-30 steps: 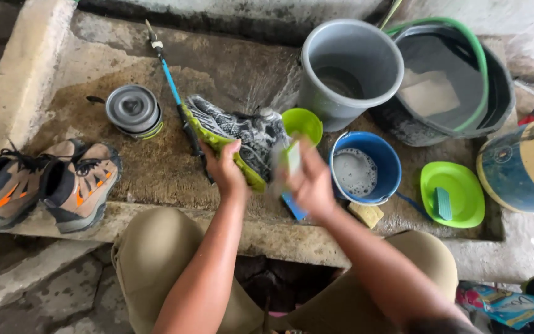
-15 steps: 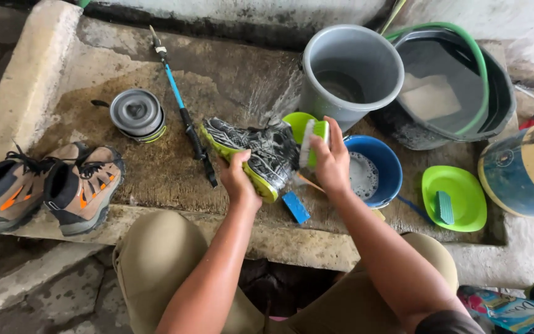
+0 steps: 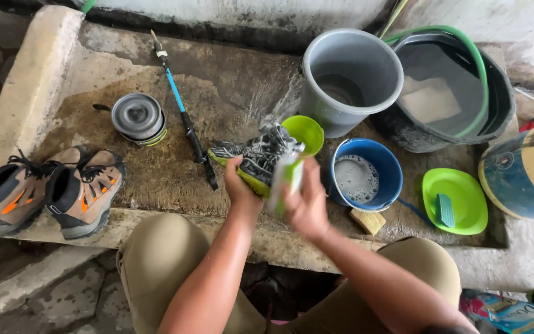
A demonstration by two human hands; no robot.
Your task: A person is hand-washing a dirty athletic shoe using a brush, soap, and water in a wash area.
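A grey and black sports shoe with a lime-green sole lies soapy on the wet concrete slab. My left hand grips its near side. My right hand is closed on a green and white brush, blurred with motion, against the shoe's right end. A small lime-green bowl sits just behind the shoe. A blue bowl of soapy water stands right of my right hand.
A pair of brown and orange hiking boots stands at the left edge. A grey pot lid, a blue trekking pole, a grey bucket, a black tub with green hose, a green plate with a brush, a yellow sponge.
My right hand with the brush has swung from above the shoe's far right side back down toward me. The left hand keeps its hold on the shoe.
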